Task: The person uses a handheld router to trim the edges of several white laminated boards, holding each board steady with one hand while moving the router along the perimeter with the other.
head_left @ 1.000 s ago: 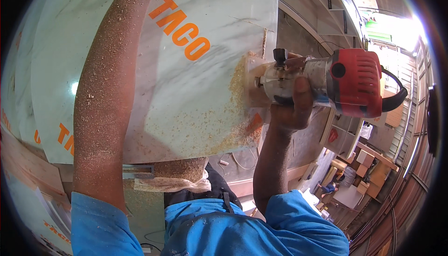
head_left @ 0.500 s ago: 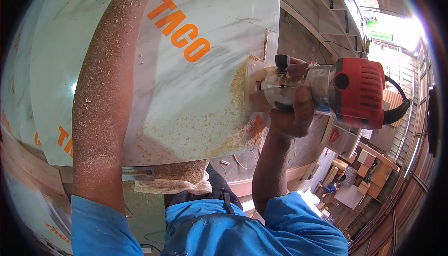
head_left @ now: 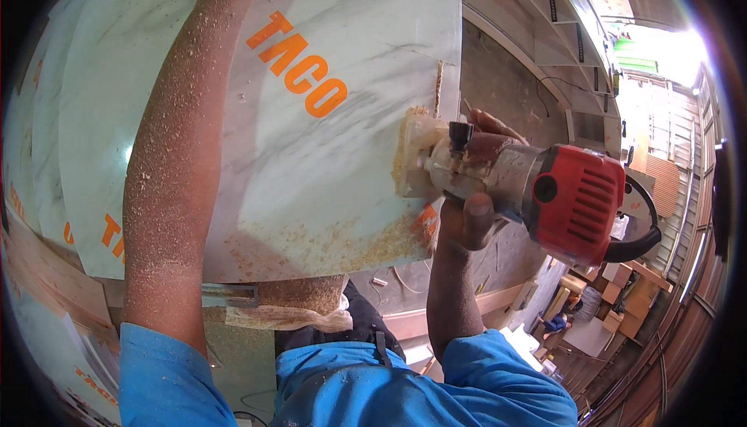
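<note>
My right hand is wrapped round the metal body of a red and silver trim router, with the thumb on the near side and fingertips on the far side. The router's clear base sits against the right edge of a white marble-patterned board with orange lettering. A narrow rough cut runs along the board just beyond the base. Sawdust is heaped beside the base and scattered toward the near edge. My left forearm, dusted with wood chips, reaches over the board; its hand lies beyond the upper edge.
More marble-patterned sheets lie to the left. White cabinet frames stand at the far right. Below the board hangs a dusty pale cloth. Stacked panels and boxes fill the right background, where another person shows small.
The router's red rear end has swung toward me and slightly left, with my right hand still round it. Its base has slid slightly nearer along the edge. My left forearm has hardly moved.
</note>
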A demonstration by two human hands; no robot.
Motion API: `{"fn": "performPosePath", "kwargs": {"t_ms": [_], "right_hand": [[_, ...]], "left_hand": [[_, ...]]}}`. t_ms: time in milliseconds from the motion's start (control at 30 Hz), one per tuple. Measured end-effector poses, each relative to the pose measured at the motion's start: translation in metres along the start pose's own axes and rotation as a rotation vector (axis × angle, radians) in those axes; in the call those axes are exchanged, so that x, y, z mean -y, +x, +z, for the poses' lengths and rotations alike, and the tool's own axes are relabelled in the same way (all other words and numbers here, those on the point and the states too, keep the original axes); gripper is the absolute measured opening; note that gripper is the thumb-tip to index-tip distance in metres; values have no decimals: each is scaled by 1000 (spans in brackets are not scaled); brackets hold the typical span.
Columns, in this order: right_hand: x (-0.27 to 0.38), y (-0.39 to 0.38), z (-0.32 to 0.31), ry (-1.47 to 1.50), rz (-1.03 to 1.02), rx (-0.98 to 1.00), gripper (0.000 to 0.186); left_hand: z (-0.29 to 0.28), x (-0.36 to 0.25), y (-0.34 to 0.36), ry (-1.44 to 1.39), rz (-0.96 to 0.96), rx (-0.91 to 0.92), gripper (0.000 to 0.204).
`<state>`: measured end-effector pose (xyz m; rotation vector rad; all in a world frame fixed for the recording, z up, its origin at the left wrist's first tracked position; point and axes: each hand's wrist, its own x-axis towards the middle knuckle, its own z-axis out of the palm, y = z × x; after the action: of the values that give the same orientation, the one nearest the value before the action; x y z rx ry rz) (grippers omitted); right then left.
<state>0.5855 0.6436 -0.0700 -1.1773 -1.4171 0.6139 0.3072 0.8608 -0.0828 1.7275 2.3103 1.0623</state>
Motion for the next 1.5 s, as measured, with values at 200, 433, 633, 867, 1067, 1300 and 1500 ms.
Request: {"fn": "performPosePath", "kwargs": {"t_ms": [200,433,633,867,1067,1300,1500], "right_hand": [[-13,4,1,70,-134,-56,87],[-12,7,5,139,-46,-39,78],[-13,23,20,133,-99,-78,63],[-37,63,29,310,-202,-58,46],[-37,81,41,113,-215,-124,41],[-43,94,46,108,-185,-174,38],[-45,97,47,82,-200,-164,36]], "left_hand": [[10,1,1,-12,52,25,52],[6,-3,1,44,16,103,50],[1,2,-3,81,158,-35,51],[6,-1,1,48,60,84,49],[6,3,1,40,97,66,48],[5,6,1,82,153,12,47],[3,5,-1,93,74,39,47]]}}
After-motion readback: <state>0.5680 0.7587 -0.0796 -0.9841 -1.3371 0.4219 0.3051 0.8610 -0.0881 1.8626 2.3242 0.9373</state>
